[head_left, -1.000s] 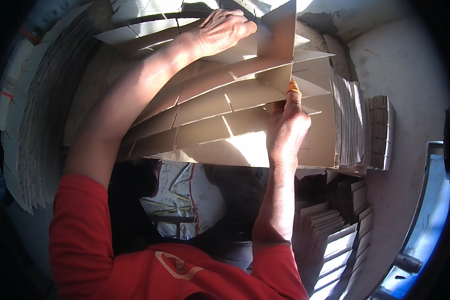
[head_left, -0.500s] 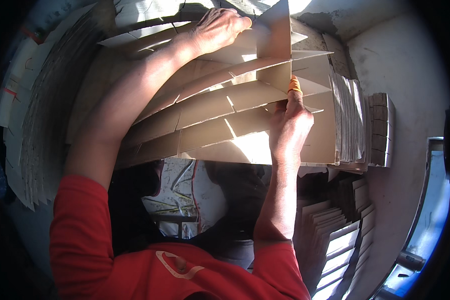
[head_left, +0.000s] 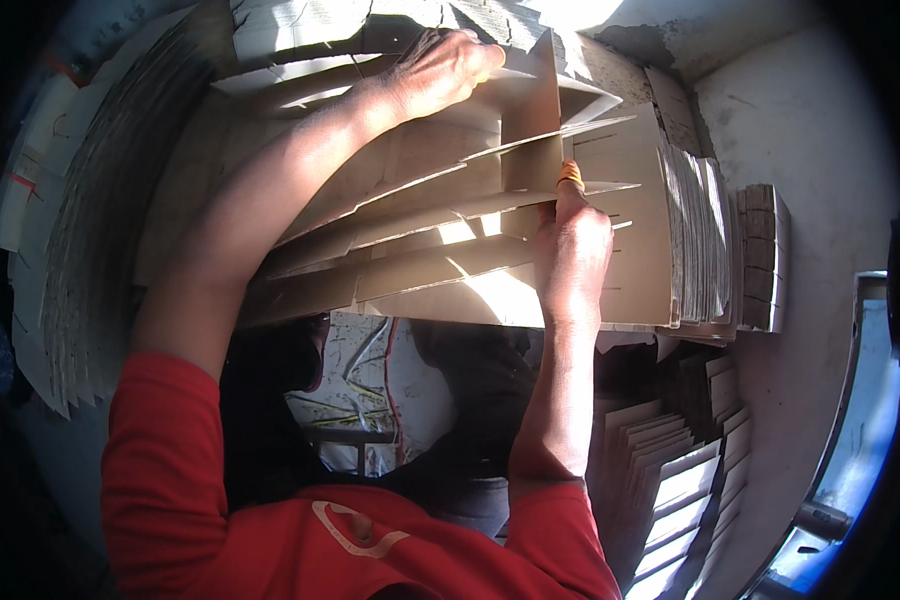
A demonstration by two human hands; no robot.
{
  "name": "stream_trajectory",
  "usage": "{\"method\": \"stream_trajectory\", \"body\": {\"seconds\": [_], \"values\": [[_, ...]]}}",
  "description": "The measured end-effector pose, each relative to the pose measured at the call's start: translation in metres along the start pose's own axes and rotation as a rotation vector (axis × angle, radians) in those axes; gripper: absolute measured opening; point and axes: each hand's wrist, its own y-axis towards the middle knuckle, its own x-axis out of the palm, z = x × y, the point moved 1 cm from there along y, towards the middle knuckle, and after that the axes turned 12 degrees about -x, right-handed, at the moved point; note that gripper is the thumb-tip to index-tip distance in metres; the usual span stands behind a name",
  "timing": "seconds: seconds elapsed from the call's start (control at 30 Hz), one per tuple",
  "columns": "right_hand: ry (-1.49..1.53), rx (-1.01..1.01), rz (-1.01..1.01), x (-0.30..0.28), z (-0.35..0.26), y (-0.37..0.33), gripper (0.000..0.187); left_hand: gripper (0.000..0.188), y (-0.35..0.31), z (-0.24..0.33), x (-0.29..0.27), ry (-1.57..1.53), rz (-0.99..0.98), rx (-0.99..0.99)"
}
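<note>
Several long slotted cardboard strips (head_left: 400,220) stand on edge side by side, fanning out from the left over a flat cardboard surface. A shorter cardboard cross strip (head_left: 533,150) stands across them near their right ends. My right hand (head_left: 575,235), with an orange finger cover (head_left: 570,173) on one finger, is closed at the near end of this cross strip. At the far side, my left hand (head_left: 448,70) is closed in a pinch by the far long strip; its fingertips partly hide the edge it grips. Whether every slot is engaged cannot be seen.
Tall stacks of cardboard (head_left: 100,220) stand at the left. More cardboard pieces (head_left: 698,240) are packed upright at the right, beside a small bundle (head_left: 761,258) near the wall. Below right are further stacked sheets (head_left: 670,490). Sunlit cardboard (head_left: 310,25) lies at the back.
The cross strip has come lower and slightly left, and my right hand has shifted a little left with it. The long strips' right ends have moved and tilted. My left hand stays nearly in place.
</note>
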Motion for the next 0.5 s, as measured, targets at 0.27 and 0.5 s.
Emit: {"method": "stream_trajectory", "body": {"seconds": [0.27, 0.5], "values": [[-0.124, 0.082, -0.180, -0.010, -0.004, -0.006, 0.035, 0.024, -0.002, 0.027, -0.019, 0.080, -0.251, -0.050], [-0.220, -0.008, -0.317, 0.001, 0.015, 0.001, 0.038, 0.036, -0.043, 0.099, -0.097, 0.095, -0.435, -0.138]]}}
